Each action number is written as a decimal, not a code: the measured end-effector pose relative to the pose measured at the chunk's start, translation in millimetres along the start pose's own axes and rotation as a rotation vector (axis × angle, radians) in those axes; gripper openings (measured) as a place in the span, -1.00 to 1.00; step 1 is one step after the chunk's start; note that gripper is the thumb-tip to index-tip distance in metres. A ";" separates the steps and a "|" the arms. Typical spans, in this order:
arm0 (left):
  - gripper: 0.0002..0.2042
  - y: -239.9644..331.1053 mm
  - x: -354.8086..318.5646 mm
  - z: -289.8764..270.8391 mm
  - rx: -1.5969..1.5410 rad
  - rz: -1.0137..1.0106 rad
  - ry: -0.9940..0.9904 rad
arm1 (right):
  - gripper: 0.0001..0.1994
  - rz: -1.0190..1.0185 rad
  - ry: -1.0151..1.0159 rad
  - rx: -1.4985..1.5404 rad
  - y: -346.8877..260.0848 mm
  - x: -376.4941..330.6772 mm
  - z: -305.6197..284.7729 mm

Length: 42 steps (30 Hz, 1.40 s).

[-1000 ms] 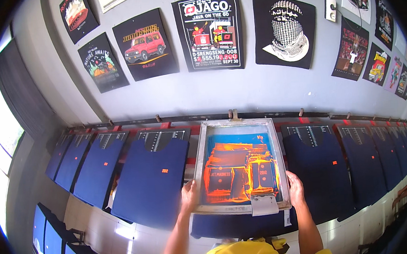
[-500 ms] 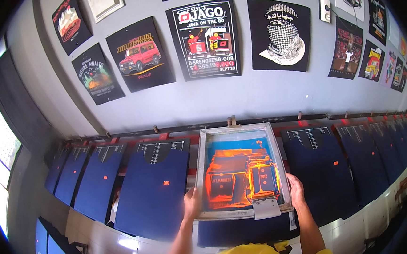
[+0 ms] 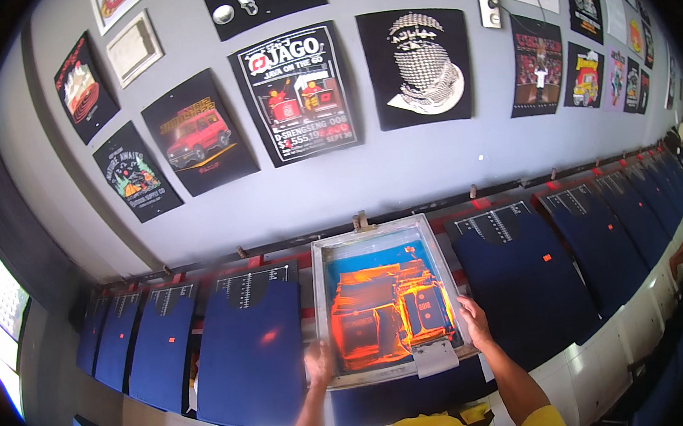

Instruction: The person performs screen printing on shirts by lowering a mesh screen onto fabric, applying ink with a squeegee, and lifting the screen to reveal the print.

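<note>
A screen-printing frame (image 3: 322, 309) with a pale, worn rim is between my two hands. Its blue mesh is smeared with bright orange ink (image 3: 362, 279) around dark rectangular areas. My left hand (image 3: 318, 363) is closed on the frame's left side near the close corner. My right hand (image 3: 476, 321) grips the right side, fingers curled at the rim. Across the near end of the frame rests a grey squeegee-like piece (image 3: 435, 358). Beneath the frame, a dark blue fabric-covered board (image 3: 410, 398) shows at the near edge; whether the frame touches it I cannot tell.
Similar boards with dark blue fabric stand in a row left (image 3: 248, 354) and right (image 3: 520, 272), each with a small orange print. A rail (image 3: 281, 253) with short pegs runs behind them. Printed dark sheets (image 3: 297, 93) hang on the grey wall (image 3: 425, 160).
The view has tilted and swung, so the row of boards now slants up to the right. Both hands stay on the frame, which sits between the same neighbouring boards.
</note>
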State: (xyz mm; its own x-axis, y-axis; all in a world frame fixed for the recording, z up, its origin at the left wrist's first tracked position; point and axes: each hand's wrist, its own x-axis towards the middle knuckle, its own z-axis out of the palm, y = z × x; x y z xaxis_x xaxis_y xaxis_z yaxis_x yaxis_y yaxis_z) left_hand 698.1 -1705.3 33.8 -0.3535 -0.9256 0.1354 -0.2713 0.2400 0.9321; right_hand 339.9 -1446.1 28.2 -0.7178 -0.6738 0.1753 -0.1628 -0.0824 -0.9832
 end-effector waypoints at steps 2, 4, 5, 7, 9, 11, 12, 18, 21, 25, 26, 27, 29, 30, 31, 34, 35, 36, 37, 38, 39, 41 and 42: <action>-0.61 0.4 -1.1 0.3 -0.027 -0.044 0.045 | -0.56 -0.065 0.000 -0.119 -4.5 -4.0 -2.8; -0.41 -21.1 4.2 -12.7 -0.002 -0.082 0.035 | -0.55 -0.252 -0.007 -0.356 -20.8 -8.9 12.9; -0.48 16.9 -4.9 -2.4 0.006 -0.043 0.059 | -0.54 -0.326 0.013 -0.503 -23.4 -15.1 9.2; -0.51 82.1 -30.2 -3.8 -0.106 0.004 0.067 | -0.53 -0.498 -0.140 -0.589 -52.5 -32.0 8.5; -0.52 84.2 -50.2 -10.6 -0.038 0.150 0.026 | -0.42 -0.438 -0.323 -0.681 -92.3 -56.2 11.7; -0.49 79.2 -83.2 -2.7 -0.145 -0.018 -0.182 | -0.38 -0.499 -0.506 -0.809 -122.2 -72.3 11.9; -0.46 120.9 -103.6 9.5 -0.207 -0.245 -0.350 | -0.36 -0.453 -0.564 -0.914 -117.4 -82.4 7.4; -0.49 90.2 -145.4 66.0 -0.448 -0.678 -0.934 | -0.34 -0.492 -0.731 -1.056 -124.6 -63.9 19.8; -0.48 94.8 -145.2 75.6 -0.585 -0.703 -0.925 | -0.41 -0.529 -0.602 -0.994 -127.3 -45.5 25.8; -0.53 73.2 -138.3 90.7 -0.661 -0.706 -0.831 | -0.56 -0.518 -0.606 -1.059 -110.2 -37.1 23.5; -0.56 75.0 -139.4 91.5 -0.690 -0.742 -0.806 | -0.64 -0.549 -0.564 -0.999 -114.3 -35.9 24.2; -0.59 76.6 -139.7 92.8 -0.682 -0.798 -0.754 | -0.64 -0.557 -0.535 -0.995 -111.5 -28.4 26.6; -0.64 82.0 -140.4 95.7 -0.665 -0.915 -0.651 | -0.64 -0.565 -0.476 -0.989 -102.4 -6.1 31.2; -0.67 80.1 -141.8 95.9 -0.692 -0.933 -0.648 | -0.65 -0.608 -0.443 -1.011 -98.3 7.6 32.1; -0.69 76.1 -142.2 96.8 -0.720 -0.951 -0.645 | -0.66 -0.594 -0.410 -1.008 -88.4 23.1 35.1; -0.72 57.9 -141.7 98.7 -0.873 -0.983 -0.684 | -0.68 -0.601 -0.359 -0.993 -80.5 65.5 45.5; -0.73 53.4 -142.2 99.0 -0.935 -0.990 -0.705 | -0.67 -0.585 -0.366 -1.024 -78.3 77.7 48.8; -0.73 54.7 -142.4 98.9 -0.912 -0.988 -0.693 | -0.67 -0.565 -0.371 -1.057 -75.2 87.5 50.9; -0.73 56.2 -142.3 99.0 -0.888 -0.987 -0.683 | -0.67 -0.557 -0.364 -1.056 -70.8 95.7 52.0; -0.74 61.5 -143.2 97.2 -0.863 -0.991 -0.668 | -0.68 -0.546 -0.361 -1.052 -69.1 100.9 54.3; -0.74 67.3 -144.5 96.5 -0.805 -0.982 -0.632 | -0.68 -0.535 -0.358 -1.049 -67.8 105.8 56.0; -0.74 78.7 -146.8 96.4 -0.689 -0.966 -0.553 | -0.68 -0.449 -0.433 -1.065 -71.2 121.0 59.3; -0.73 77.1 -149.1 97.4 -0.720 -0.981 -0.555 | -0.67 -0.339 -0.501 -1.094 -76.5 131.0 60.6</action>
State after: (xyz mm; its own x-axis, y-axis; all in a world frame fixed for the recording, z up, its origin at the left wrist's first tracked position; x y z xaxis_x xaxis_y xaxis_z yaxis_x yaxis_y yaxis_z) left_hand 642.7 -1520.3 52.7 -0.6465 -0.3437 -0.6811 -0.1519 -0.8169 0.5564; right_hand 299.3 -1572.6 123.3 -0.2325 -0.9630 0.1363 -0.9382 0.1851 -0.2923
